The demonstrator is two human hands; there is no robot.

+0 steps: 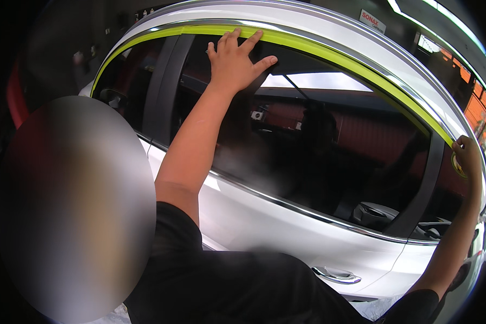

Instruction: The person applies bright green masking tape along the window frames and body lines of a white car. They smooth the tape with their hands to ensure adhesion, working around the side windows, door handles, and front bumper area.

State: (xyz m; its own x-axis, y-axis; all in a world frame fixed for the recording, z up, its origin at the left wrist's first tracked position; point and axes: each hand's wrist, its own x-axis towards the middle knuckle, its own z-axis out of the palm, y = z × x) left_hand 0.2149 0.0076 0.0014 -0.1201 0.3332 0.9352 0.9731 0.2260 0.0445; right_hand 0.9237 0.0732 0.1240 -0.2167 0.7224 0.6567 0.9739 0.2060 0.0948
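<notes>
Along the window's [318, 156] top, the yellow tape [292, 42] seems mid-laying, the left hand [235, 63] spread flat against it, the right hand [465, 151] pinching it beyond the window's right corner, next likely calling for taut smoothing.

Just below the right grip [468, 152], a yellow-green roll [456, 169] is partly covered by the hand, so its full outline cannot be told. Below and left of the left grip [236, 65], a blurred oval patch [75, 210] (grey and tan smears) masks whatever lies behind. Beneath that grip, reflections hide the cabin behind the dark window [329, 178]. Above it, the top edge cuts off the white roof [210, 12]; small items [144, 13] farther left are too tiny to identify.
</notes>
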